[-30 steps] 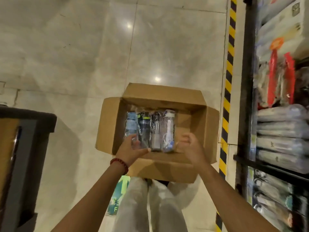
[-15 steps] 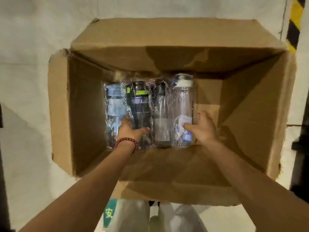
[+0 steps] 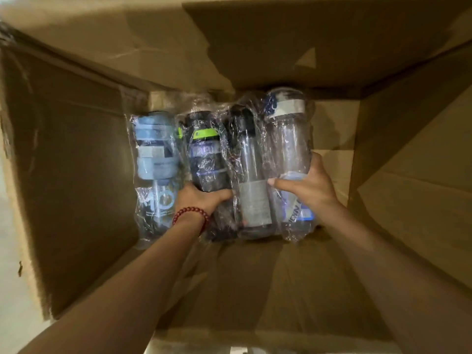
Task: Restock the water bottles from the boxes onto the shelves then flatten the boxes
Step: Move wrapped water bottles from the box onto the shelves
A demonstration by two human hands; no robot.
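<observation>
I see four wrapped bottles lying flat on box (image 3: 76,175) floor, long axes running away from me. Left hand (image 3: 201,198) grips dark bottle (image 3: 207,162); right hand (image 3: 306,187) clamps clear bottle (image 3: 288,139). Lift straight up.

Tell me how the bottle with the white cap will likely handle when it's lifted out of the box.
The bottle with the white cap looks clear and empty, so probably light. Its loose, crinkled plastic wrap may slide under the right hand gripping its lower half. It lies on its side and is round, so it could roll if set down flat.
</observation>
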